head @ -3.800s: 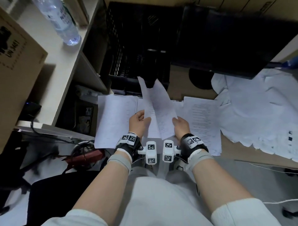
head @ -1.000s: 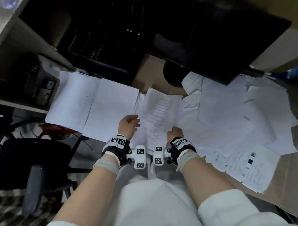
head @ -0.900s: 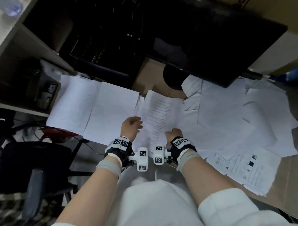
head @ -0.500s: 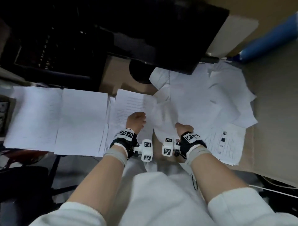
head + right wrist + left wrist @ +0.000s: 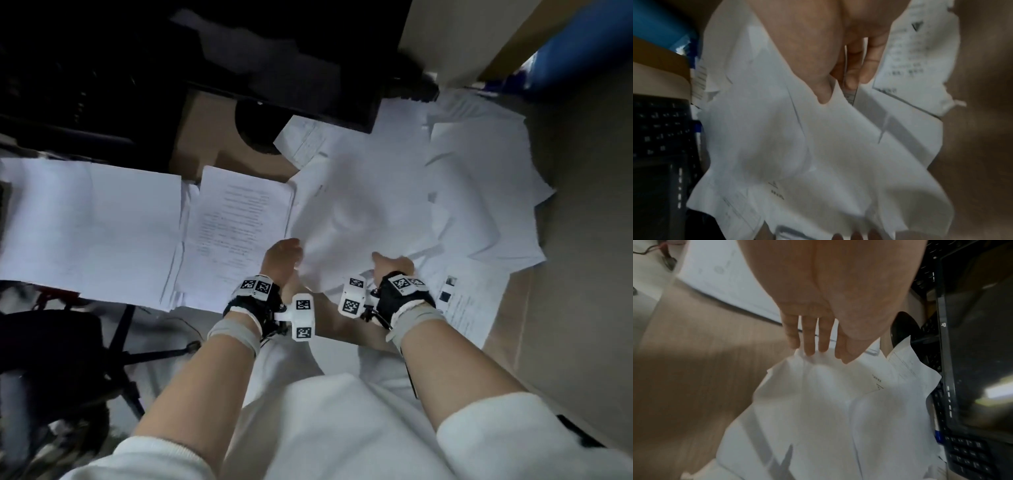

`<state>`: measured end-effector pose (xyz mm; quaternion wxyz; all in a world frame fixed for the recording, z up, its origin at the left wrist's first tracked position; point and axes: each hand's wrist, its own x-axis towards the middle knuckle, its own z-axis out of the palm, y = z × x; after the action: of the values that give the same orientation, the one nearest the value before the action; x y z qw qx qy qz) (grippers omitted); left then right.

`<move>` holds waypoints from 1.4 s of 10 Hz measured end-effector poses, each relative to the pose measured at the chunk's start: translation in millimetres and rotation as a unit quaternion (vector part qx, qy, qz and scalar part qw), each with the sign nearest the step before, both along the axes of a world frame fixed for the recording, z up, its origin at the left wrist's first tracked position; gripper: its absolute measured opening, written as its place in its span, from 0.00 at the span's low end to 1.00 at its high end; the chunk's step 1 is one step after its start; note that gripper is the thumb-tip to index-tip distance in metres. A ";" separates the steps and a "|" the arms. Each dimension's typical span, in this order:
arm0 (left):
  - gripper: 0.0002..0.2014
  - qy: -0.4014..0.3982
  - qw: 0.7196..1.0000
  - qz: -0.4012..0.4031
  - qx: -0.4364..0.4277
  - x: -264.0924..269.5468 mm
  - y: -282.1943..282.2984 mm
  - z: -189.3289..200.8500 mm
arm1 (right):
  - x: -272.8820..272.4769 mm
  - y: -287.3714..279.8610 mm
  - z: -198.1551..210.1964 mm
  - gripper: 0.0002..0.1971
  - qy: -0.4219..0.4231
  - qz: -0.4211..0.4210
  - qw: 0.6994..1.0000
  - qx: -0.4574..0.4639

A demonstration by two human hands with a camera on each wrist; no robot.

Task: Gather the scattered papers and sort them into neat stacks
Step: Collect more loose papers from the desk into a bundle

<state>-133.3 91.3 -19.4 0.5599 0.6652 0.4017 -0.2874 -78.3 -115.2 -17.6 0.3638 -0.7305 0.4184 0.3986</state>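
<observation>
Your left hand (image 5: 283, 257) and right hand (image 5: 391, 266) each pinch a near corner of one blank sheet (image 5: 356, 219), which bows up between them over the scattered papers (image 5: 479, 192) on the right of the wooden desk (image 5: 579, 212). In the left wrist view your fingers (image 5: 809, 340) bunch the sheet's edge, and the right thumb and fingers clamp the other corner. Just left lie three tidy stacks (image 5: 92, 226), the nearest topped by a printed page (image 5: 239, 226), under the dark monitor (image 5: 239, 51).
</observation>
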 end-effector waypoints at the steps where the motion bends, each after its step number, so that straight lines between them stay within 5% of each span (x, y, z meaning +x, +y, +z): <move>1: 0.21 -0.012 0.994 0.037 0.106 6.1 -41.1 8.9 | 19.8 -48.7 8.1 0.31 -0.024 -0.044 0.997 -0.053; 2: 0.26 -0.010 0.990 0.055 0.127 15.3 -75.7 6.8 | 29.7 -93.5 29.4 0.20 -0.051 -0.032 0.995 -0.078; 3: 0.27 -0.033 0.990 0.067 0.118 31.3 -102.2 14.6 | 31.9 -118.5 41.4 0.15 -0.029 0.132 0.984 -0.116; 4: 0.27 -0.032 0.991 0.071 0.105 34.9 -107.4 13.8 | 40.3 -126.0 24.7 0.19 -0.038 0.012 0.998 -0.054; 6: 0.21 0.024 0.998 0.030 0.058 43.3 -87.7 -2.0 | 35.9 -100.4 -22.6 0.18 -0.062 -0.040 0.997 -0.008; 7: 0.30 0.032 0.997 0.050 0.041 51.2 -89.0 -2.0 | 39.9 -92.7 18.7 0.08 -0.079 -0.034 0.995 -0.045; 8: 0.45 0.028 0.999 0.011 0.028 67.7 -100.9 3.0 | 45.7 -115.2 30.2 0.14 -0.122 -0.083 0.984 -0.097; 9: 0.46 0.008 0.998 -0.058 0.032 90.1 -119.1 12.0 | 56.9 -132.6 67.5 0.20 -0.159 -0.173 0.963 -0.128; 10: 0.41 0.005 0.997 -0.036 0.063 105.0 -133.8 20.6 | 64.7 -145.6 88.4 0.18 -0.200 -0.229 0.940 -0.153; 12: 0.37 0.010 0.995 0.017 0.097 104.3 -113.9 12.9 | 68.6 -137.0 82.4 0.25 -0.230 -0.134 0.917 -0.296; 13: 0.36 0.002 0.994 0.060 0.091 101.4 -98.9 8.0 | 84.7 -126.0 83.1 0.25 -0.234 -0.140 0.925 -0.264; 14: 0.36 -0.003 0.990 0.113 0.088 103.5 -89.2 7.3 | 101.0 -106.1 73.7 0.19 -0.181 -0.089 0.964 -0.175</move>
<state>-29.7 2.1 -12.0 0.5292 0.6632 0.4964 -0.1835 22.7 -221.3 56.1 0.3340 -0.8024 0.4724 0.1464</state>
